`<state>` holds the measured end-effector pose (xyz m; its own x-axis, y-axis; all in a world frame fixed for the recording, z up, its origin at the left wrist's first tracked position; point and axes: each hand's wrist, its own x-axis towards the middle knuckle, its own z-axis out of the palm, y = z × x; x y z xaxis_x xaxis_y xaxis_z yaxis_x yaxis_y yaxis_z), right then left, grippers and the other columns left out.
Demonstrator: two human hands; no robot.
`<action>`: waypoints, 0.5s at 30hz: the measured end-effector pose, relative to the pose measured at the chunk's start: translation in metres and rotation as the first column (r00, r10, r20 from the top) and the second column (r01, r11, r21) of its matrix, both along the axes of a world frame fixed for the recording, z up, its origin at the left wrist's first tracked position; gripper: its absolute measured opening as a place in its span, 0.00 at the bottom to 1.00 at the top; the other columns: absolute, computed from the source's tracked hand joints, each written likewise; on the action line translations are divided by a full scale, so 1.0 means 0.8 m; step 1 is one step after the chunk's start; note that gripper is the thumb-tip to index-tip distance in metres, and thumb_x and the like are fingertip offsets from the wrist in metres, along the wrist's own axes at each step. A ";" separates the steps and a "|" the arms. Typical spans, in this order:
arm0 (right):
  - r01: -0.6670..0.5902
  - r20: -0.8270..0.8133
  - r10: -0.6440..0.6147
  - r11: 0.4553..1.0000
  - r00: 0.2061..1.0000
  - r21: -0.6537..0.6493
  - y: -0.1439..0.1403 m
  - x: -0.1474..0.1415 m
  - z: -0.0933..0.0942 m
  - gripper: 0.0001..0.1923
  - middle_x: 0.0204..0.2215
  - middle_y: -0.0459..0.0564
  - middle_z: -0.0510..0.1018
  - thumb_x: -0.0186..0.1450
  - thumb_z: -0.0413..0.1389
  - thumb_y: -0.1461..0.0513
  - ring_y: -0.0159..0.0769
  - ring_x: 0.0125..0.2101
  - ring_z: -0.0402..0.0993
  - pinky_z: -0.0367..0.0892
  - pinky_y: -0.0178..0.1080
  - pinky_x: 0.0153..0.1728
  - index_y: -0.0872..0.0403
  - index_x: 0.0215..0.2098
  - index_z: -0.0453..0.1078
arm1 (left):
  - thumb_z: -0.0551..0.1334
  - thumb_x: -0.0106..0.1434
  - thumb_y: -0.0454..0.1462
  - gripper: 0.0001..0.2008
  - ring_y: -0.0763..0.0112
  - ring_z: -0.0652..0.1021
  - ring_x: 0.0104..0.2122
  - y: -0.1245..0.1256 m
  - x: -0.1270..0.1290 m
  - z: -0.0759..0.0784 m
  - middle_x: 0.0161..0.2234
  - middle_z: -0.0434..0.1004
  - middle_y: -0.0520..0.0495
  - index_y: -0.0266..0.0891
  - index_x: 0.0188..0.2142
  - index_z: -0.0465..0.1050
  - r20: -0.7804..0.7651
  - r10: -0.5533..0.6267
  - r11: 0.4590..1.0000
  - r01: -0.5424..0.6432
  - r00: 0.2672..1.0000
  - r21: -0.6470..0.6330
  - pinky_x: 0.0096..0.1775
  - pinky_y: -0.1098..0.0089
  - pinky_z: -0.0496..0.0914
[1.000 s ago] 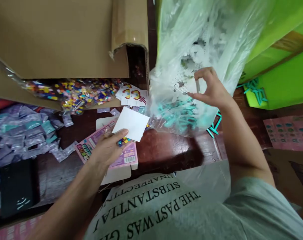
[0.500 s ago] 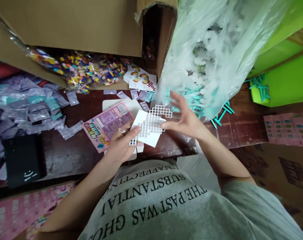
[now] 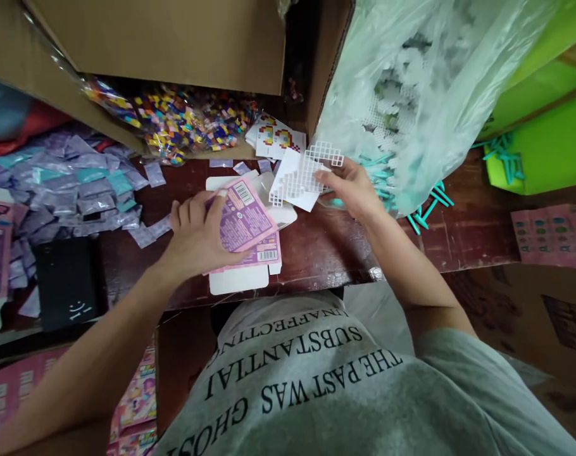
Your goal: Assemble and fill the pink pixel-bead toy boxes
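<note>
My left hand (image 3: 195, 234) is closed around the left end of a flat pink and purple box (image 3: 250, 218), its fingers over the upper edge and the thumb along the lower one. That box lies slanted on another pink box (image 3: 268, 253) with a white flap. A clear plastic flap sticks out at its right end. My right hand (image 3: 357, 190) pinches a white plastic grid (image 3: 325, 151) laid over a white card (image 3: 309, 200), the thumb on top and most of the fingers hidden beneath. The grid's left end is close to the box's open right end.
Small purple sachets (image 3: 86, 180) and a black phone-like slab (image 3: 67, 285) lie at left. Behind are a cardboard carton (image 3: 174, 44), bags of coloured pieces (image 3: 193, 120) and printed cards (image 3: 281, 140). A clear bag (image 3: 440, 107) of white grids and teal sticks (image 3: 423, 215) are at right.
My left hand has let go of the grid and card and taken hold of the pink box, lifting and tilting it. My right hand now holds the grid and card, farther up and right.
</note>
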<state>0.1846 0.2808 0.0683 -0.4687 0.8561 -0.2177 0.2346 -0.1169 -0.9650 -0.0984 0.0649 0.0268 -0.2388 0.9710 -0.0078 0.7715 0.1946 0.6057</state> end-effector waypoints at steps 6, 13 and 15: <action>-0.181 -0.046 0.186 0.979 0.982 0.092 -0.043 -0.017 0.014 0.31 0.46 0.51 0.84 0.59 0.75 0.40 0.45 0.50 0.82 0.83 0.48 0.53 0.49 0.48 0.76 | 0.85 0.48 0.56 0.65 0.13 0.51 0.79 -0.040 0.052 0.010 0.81 0.52 0.28 0.39 0.78 0.61 0.004 0.100 0.984 -0.100 0.995 0.144 0.76 0.24 0.42; -0.191 -0.017 0.195 0.972 0.981 0.137 -0.036 -0.010 0.055 0.28 0.44 0.48 0.83 0.64 0.73 0.39 0.43 0.50 0.82 0.80 0.44 0.53 0.48 0.50 0.80 | 0.86 0.48 0.53 0.64 0.19 0.49 0.80 -0.041 0.076 0.008 0.82 0.48 0.29 0.48 0.78 0.59 0.034 0.105 0.973 -0.109 0.994 0.205 0.78 0.25 0.39; -0.249 0.102 0.229 0.926 0.968 0.284 -0.034 -0.008 0.057 0.23 0.45 0.49 0.83 0.69 0.71 0.42 0.45 0.53 0.80 0.77 0.49 0.61 0.49 0.49 0.81 | 0.86 0.50 0.53 0.64 0.20 0.49 0.81 -0.038 0.082 0.004 0.82 0.46 0.29 0.48 0.79 0.56 0.017 0.095 0.972 -0.096 0.995 0.215 0.78 0.24 0.41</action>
<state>0.1783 0.2538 0.1140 -0.6602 0.7509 -0.0124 0.2846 0.2348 -0.9294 -0.0332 0.0343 0.0303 -0.3312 0.9228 0.1968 0.7514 0.1317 0.6466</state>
